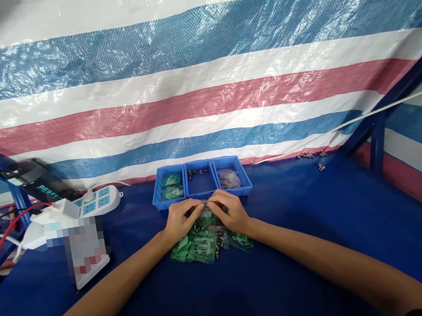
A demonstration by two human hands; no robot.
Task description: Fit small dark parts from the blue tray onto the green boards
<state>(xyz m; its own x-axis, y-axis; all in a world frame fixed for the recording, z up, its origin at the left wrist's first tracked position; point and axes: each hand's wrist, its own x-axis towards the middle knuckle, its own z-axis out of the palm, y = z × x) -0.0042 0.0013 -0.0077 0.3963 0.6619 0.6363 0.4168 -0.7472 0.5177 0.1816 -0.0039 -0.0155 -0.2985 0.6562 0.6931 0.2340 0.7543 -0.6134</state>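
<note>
My left hand (181,220) and my right hand (229,209) meet fingertip to fingertip, just in front of the blue bins. Thumbs and forefingers of both are pinched on the top edge of what looks like a small green plastic bag (206,218); its contents are too small to make out. Beneath and in front of the hands lies a pile of green plastic bags (203,247), with small loose metal parts (219,239) among them. Another green bag (242,241) rests below my right wrist.
Three joined bins stand behind: the left bin (157,197) holds green bags, the middle bin (201,185) a few dark fittings, the right bin (244,183) clear bags. Loose brass-coloured parts (321,167) lie right. A power strip (101,199), blurred-out device (89,252) and black bottle (38,180) occupy the left.
</note>
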